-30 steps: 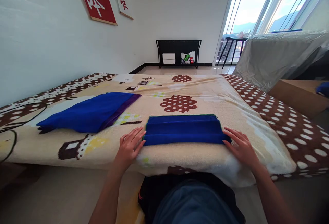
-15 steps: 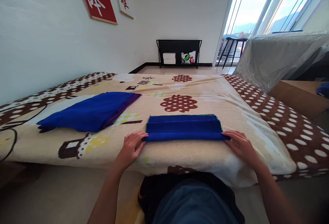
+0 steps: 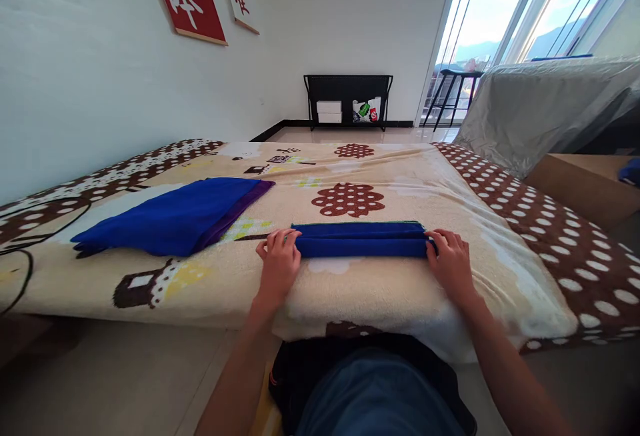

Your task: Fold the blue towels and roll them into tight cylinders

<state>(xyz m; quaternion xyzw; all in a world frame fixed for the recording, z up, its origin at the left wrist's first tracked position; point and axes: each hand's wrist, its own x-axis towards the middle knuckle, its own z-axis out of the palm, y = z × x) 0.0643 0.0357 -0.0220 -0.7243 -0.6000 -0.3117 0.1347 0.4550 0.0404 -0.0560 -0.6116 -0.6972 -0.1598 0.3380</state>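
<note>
A blue cloth [image 3: 361,247] lies crosswise near the front of the bed, its near part rolled or folded into a long strip. Beyond the strip, a narrow flat band with a thin green edge still shows. My left hand [image 3: 281,255] is closed on the strip's left end. At the right end, my right hand [image 3: 450,256] grips the same cloth, thumb and fingers pinched together. To the left rests a stack of blue and purple cloths [image 3: 175,216], spread flat and apart from my hands.
A cream blanket [image 3: 400,303] with brown patterns covers the bed. Behind it stand a black rack [image 3: 349,89] and a dark stool [image 3: 456,83]. On the right are a plastic-draped piece [image 3: 540,103] and a cardboard box [image 3: 580,186]. Black cable [image 3: 25,283] lies at the left edge.
Both hands have moved forward, away from me, carrying the near strip over more of the cloth. The flat band beyond it is narrower. The stack at left has stayed put.
</note>
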